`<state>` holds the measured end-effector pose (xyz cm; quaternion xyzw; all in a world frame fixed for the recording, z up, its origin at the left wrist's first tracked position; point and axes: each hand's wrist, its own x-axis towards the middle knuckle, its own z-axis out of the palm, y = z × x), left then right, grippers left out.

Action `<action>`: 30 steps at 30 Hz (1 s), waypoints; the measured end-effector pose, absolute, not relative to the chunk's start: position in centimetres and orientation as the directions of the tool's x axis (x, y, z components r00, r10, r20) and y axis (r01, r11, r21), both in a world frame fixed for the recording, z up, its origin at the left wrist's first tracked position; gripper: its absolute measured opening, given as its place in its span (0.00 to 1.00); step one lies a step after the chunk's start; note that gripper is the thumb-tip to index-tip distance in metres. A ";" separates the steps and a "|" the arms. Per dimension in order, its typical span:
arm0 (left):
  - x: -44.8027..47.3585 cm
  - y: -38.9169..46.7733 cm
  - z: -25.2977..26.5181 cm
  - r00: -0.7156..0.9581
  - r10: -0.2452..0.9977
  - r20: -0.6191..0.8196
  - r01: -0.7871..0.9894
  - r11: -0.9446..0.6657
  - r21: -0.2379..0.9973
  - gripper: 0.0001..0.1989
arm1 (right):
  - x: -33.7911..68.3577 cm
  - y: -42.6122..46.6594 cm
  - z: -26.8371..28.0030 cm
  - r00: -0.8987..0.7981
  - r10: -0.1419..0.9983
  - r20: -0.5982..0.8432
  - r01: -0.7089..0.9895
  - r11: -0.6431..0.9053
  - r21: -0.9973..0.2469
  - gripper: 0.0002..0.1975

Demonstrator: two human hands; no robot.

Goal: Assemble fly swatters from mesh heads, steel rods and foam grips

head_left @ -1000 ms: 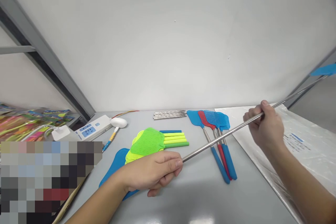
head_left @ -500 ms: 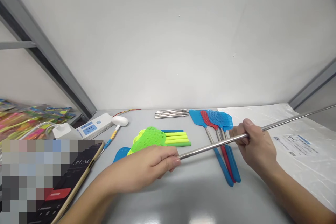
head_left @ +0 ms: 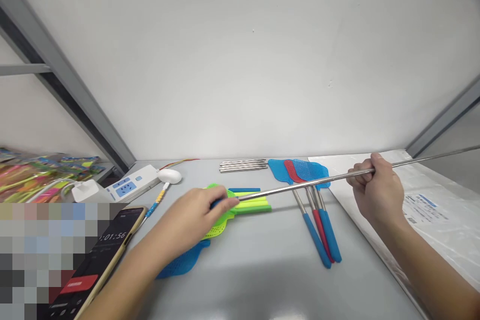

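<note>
A long silver metal rod [head_left: 288, 189], thinner towards its far end, slants up across the view and out past the right edge. My left hand [head_left: 204, 207] is closed around its near end, where a bit of blue shows between the fingers. My right hand [head_left: 377, 185] grips the rod further along. Under my left hand lie green and yellow fly swatter heads [head_left: 215, 232], partly hidden, and a blue swatter head [head_left: 183, 261]. Coloured handles [head_left: 251, 207] lie beside them. Below the rod are blue and red fly swatters [head_left: 317, 230] with metal shafts.
Several short metal rods [head_left: 243, 165] lie at the back by the wall. A power strip [head_left: 133, 182], a white mouse-shaped device [head_left: 170, 176] and a phone [head_left: 108, 250] are on the left, near colourful packages [head_left: 48, 175]. White labelled packaging [head_left: 438, 220] covers the right side.
Both hands have moved, the left one up and to the left, the right one slightly right along with the rod. More of the blue swatter head shows below my left arm.
</note>
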<state>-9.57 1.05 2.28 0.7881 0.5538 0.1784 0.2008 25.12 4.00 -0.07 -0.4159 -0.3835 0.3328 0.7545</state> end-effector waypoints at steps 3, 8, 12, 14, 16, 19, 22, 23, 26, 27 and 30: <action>-10.1 1.5 2.4 0.105 0.957 0.272 0.799 -0.244 0.550 0.22 | 25.2 3.9 0.2 0.517 0.804 0.293 -0.186 0.440 -0.879 0.23; -9.6 1.4 1.7 -0.148 0.889 0.433 0.672 -0.231 0.704 0.19 | 24.2 3.8 -0.7 0.454 0.873 0.179 -0.259 0.321 -0.911 0.22; -8.7 1.2 0.7 -0.251 0.868 0.428 0.537 -0.243 0.808 0.15 | 23.7 3.9 -1.7 0.419 0.898 0.137 -0.279 0.271 -0.921 0.20; -8.4 1.2 0.4 -0.293 0.851 0.435 0.483 -0.261 0.836 0.12 | 23.7 3.9 -1.9 0.432 0.892 0.135 -0.288 0.278 -0.916 0.20; -8.1 1.1 0.4 -0.325 0.834 0.447 0.466 -0.270 0.843 0.10 | 23.5 3.8 -2.0 0.443 0.886 0.137 -0.291 0.286 -0.913 0.21; -7.7 0.7 0.4 -0.339 0.826 0.452 0.475 -0.264 0.839 0.09 | 22.8 3.4 -2.0 0.421 0.900 0.108 -0.309 0.254 -0.917 0.21; -7.1 0.2 0.4 -0.277 0.855 0.439 0.501 -0.262 0.825 0.08 | 21.6 2.8 -2.1 0.380 0.922 0.072 -0.335 0.209 -0.919 0.22; -6.9 0.1 0.3 -0.243 0.869 0.431 0.516 -0.261 0.816 0.08 | 21.3 2.6 -2.1 0.368 0.927 0.071 -0.337 0.204 -0.919 0.22; -6.5 -0.3 -0.2 -0.160 0.898 0.410 0.561 -0.259 0.786 0.08 | 20.6 2.1 -2.1 0.360 0.929 0.089 -0.329 0.215 -0.919 0.23; -6.3 -0.4 -0.4 -0.145 0.902 0.407 0.570 -0.260 0.780 0.08 | 20.5 2.0 -2.1 0.364 0.927 0.096 -0.326 0.223 -0.919 0.23; -5.6 -0.8 -1.1 -0.073 0.914 0.399 0.576 -0.288 0.765 0.07 | 20.2 1.8 -2.2 0.351 0.932 0.093 -0.319 0.212 -0.924 0.23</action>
